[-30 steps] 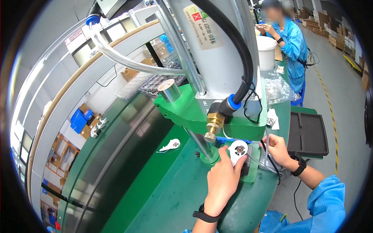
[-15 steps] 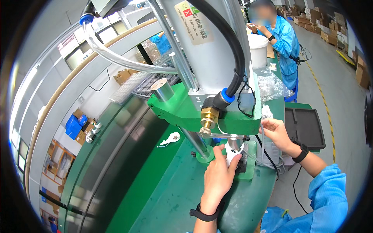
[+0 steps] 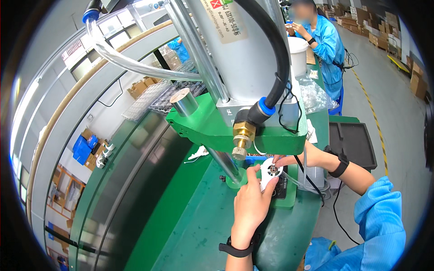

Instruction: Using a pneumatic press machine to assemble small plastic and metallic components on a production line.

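Observation:
My left hand point(image 3: 250, 198) grips a white plastic part point(image 3: 266, 181) by its narrow body. The part has a round, open-slotted end with a metal centre facing up. My right hand point(image 3: 298, 157) reaches in from the right, its fingertips drawn together at the rim of that round end. Whatever small thing they may pinch is hidden. Both hands are beneath the green head point(image 3: 235, 131) of a bench press, above its green base plate point(image 3: 285, 198). Left of the press post, another white part point(image 3: 199, 154) lies on the green table.
The press carries a large silver cylinder point(image 3: 244, 58), a black hose point(image 3: 280, 54) and a brass valve point(image 3: 242, 137). Beyond it stand a white bucket point(image 3: 298, 56) and a clear plastic bag point(image 3: 314, 95). A black tray point(image 3: 351, 144) is at the right; a co-worker point(image 3: 323, 49) works further off.
The silver ram that stood over the white part is out of sight, leaving its round end exposed. My right hand has come from beside the press head down to the part.

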Action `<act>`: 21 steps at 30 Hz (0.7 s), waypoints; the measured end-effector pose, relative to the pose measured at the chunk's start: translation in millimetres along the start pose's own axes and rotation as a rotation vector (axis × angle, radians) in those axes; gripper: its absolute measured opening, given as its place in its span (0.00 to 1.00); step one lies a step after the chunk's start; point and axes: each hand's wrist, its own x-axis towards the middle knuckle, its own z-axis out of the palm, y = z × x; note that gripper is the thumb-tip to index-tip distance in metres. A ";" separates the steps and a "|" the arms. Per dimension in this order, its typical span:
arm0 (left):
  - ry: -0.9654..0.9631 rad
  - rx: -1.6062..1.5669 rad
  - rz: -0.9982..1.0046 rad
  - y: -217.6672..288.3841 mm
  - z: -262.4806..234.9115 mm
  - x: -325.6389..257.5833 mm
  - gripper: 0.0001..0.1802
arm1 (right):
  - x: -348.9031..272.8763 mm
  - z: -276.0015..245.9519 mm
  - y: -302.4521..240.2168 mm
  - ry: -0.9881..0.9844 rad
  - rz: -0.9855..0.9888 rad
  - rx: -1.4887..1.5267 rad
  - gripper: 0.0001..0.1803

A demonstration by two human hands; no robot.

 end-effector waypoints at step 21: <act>-0.071 0.022 -0.101 12.6 -10.3 -0.8 0.26 | -40.9 5.0 46.2 0.510 -0.117 -0.414 0.19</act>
